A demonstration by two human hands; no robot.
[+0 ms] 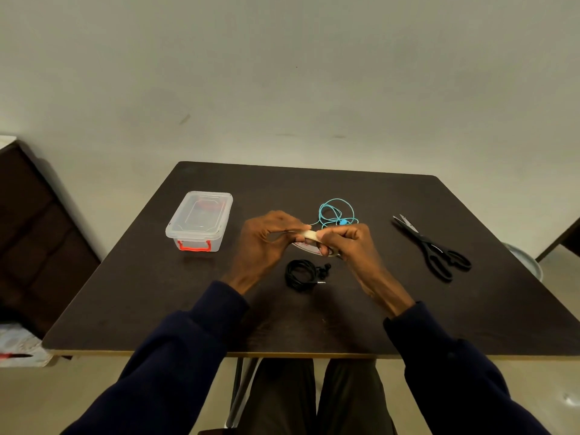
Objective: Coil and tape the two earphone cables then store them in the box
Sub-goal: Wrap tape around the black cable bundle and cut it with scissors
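A black earphone cable (pixel 302 274) lies coiled on the dark table, just below my hands. A blue earphone cable (pixel 336 212) lies loosely looped behind them. My right hand (pixel 348 243) grips a roll of clear tape (pixel 314 238) above the table. My left hand (pixel 266 237) pinches the tape's free end at the roll. A clear plastic box (pixel 199 220) with red latches and its lid on stands at the left.
Black scissors (pixel 431 246) lie on the right side of the dark table (pixel 345 324). A dark cabinet (pixel 34 233) stands left of the table. A grey round object (pixel 524 259) sits on the floor past the right edge.
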